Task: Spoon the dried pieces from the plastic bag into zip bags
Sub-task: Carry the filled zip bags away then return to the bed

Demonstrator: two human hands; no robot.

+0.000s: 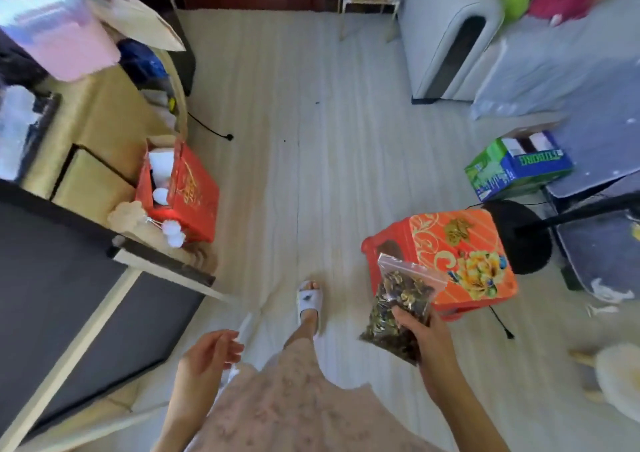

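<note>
Head view, looking down on a standing person. The right hand point(420, 327) grips a filled zip bag point(401, 309) around its lower half, fingers and thumb curled about it; dried pieces pack the bag up to the red-edged zip strip, which points away from the body, just in front of a red stool point(450, 243) with a floral top. The left hand point(207, 351) hangs free with loosely curved fingers, holding nothing and well apart from the bag. One slippered foot point(309, 301) is set forward on the pale wooden floor point(294, 122), which suggests the person is walking. Judged from this, filling of this bag is complete and the step in hand is carrying it off; the next move calls for finding a place to set it down and, if more bags remain, going back to the supply for another portion. Whether the zip is pressed fully closed cannot be read, since motion blur softens the strip. The source plastic bag, the spoon and any empty zip bags lie outside the frame. A dark surface point(69, 295) at left is cut off by the picture's edge.
</note>
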